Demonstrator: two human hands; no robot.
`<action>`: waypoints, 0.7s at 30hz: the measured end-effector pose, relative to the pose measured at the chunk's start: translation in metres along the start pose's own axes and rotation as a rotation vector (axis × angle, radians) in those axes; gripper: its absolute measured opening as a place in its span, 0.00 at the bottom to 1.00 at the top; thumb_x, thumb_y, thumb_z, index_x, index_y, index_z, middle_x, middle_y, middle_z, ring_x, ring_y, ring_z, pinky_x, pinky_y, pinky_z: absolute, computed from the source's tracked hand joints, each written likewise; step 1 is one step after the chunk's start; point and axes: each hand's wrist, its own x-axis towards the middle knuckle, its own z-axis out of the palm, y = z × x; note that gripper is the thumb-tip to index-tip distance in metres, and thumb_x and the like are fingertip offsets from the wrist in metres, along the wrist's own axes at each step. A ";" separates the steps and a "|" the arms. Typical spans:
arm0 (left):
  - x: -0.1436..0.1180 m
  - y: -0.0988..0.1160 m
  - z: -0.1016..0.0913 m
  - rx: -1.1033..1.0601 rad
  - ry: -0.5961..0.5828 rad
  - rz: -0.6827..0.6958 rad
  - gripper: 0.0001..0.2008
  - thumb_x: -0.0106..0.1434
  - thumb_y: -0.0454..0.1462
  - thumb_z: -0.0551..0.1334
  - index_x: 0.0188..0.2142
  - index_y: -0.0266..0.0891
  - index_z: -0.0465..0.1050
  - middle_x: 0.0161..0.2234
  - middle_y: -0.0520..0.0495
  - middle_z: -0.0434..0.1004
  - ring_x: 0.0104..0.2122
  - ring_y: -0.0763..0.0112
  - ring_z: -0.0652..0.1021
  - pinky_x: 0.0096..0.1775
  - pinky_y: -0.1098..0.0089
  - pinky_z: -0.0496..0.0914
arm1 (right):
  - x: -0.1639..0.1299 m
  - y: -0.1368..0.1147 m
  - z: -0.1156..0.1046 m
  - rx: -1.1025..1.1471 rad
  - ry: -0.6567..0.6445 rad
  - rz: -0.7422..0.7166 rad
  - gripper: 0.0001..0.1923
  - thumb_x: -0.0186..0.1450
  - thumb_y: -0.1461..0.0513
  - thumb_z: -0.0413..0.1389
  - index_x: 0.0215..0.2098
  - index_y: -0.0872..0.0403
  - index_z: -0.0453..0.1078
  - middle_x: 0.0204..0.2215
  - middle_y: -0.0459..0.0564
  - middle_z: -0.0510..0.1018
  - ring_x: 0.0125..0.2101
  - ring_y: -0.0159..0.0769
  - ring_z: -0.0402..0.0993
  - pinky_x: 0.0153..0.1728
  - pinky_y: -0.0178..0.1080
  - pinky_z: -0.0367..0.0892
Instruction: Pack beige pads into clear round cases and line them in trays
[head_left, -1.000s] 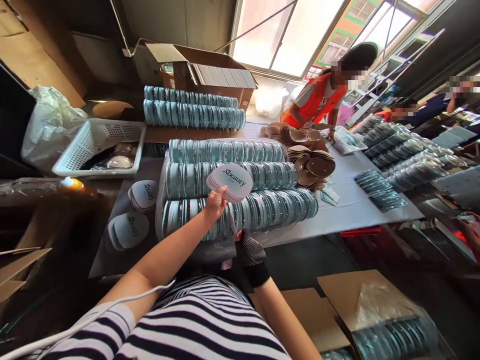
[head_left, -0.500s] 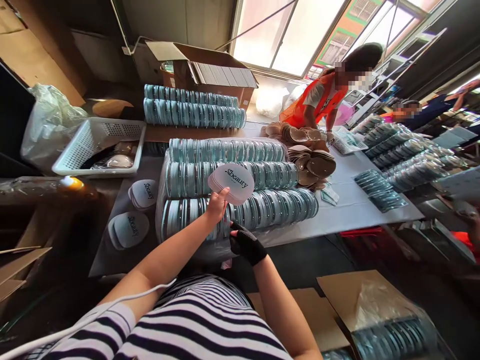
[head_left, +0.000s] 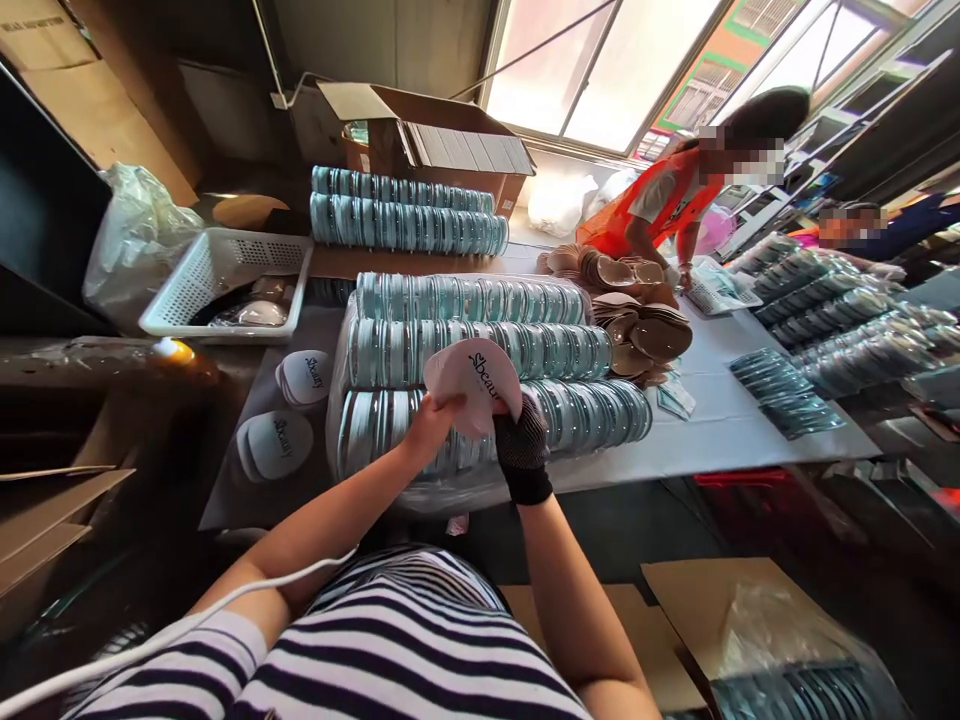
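Mid-frame, we see our bare left hand (head_left: pixel 429 425) and gloved right hand (head_left: pixel 521 440) both grasping a stack of white printed cards (head_left: pixel 472 385); two more card stacks (head_left: pixel 289 415) wait lower left, beside rows of teal-rimmed discs (head_left: pixel 480 360).

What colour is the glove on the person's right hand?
Black, with small pale dots: glove, head view.

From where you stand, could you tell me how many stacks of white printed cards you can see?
3: one stack of cards held in both hands, left hand and gloved right hand; two stacks on the table, near and farther. Others may be hidden.
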 end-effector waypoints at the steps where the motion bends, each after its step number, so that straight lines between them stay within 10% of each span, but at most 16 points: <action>1: 0.002 0.002 -0.002 -0.013 -0.012 -0.010 0.10 0.48 0.36 0.71 0.31 0.36 0.79 0.31 0.46 0.81 0.36 0.62 0.79 0.38 0.67 0.73 | -0.005 -0.004 -0.001 -0.003 -0.001 0.060 0.24 0.68 0.49 0.45 0.43 0.57 0.75 0.37 0.59 0.81 0.38 0.43 0.77 0.38 0.43 0.72; 5: 0.016 0.016 -0.015 -0.135 0.124 0.023 0.08 0.49 0.35 0.71 0.29 0.37 0.76 0.26 0.51 0.79 0.28 0.71 0.77 0.30 0.74 0.70 | -0.042 -0.012 -0.032 -0.160 -0.013 0.131 0.25 0.69 0.51 0.43 0.49 0.58 0.74 0.35 0.59 0.82 0.33 0.43 0.78 0.31 0.39 0.71; 9: 0.030 0.028 -0.029 -0.290 0.221 0.004 0.08 0.51 0.31 0.69 0.32 0.37 0.74 0.26 0.52 0.79 0.27 0.74 0.78 0.32 0.76 0.71 | -0.104 -0.021 -0.059 -0.265 -0.337 -0.062 0.22 0.70 0.59 0.43 0.56 0.52 0.71 0.37 0.52 0.83 0.31 0.37 0.79 0.30 0.34 0.69; 17: 0.029 0.032 -0.032 -0.397 0.229 -0.051 0.10 0.55 0.27 0.65 0.37 0.37 0.74 0.29 0.52 0.80 0.30 0.73 0.80 0.41 0.72 0.74 | -0.094 -0.037 0.030 -0.465 -0.603 0.064 0.16 0.70 0.60 0.47 0.53 0.54 0.67 0.31 0.49 0.82 0.29 0.34 0.78 0.28 0.32 0.62; 21: 0.030 0.032 -0.034 -0.422 0.221 -0.059 0.09 0.54 0.28 0.66 0.36 0.36 0.74 0.29 0.51 0.81 0.30 0.74 0.80 0.44 0.70 0.74 | -0.094 -0.029 0.034 -0.467 -0.568 0.052 0.16 0.72 0.57 0.45 0.49 0.56 0.68 0.34 0.52 0.81 0.31 0.35 0.78 0.29 0.32 0.61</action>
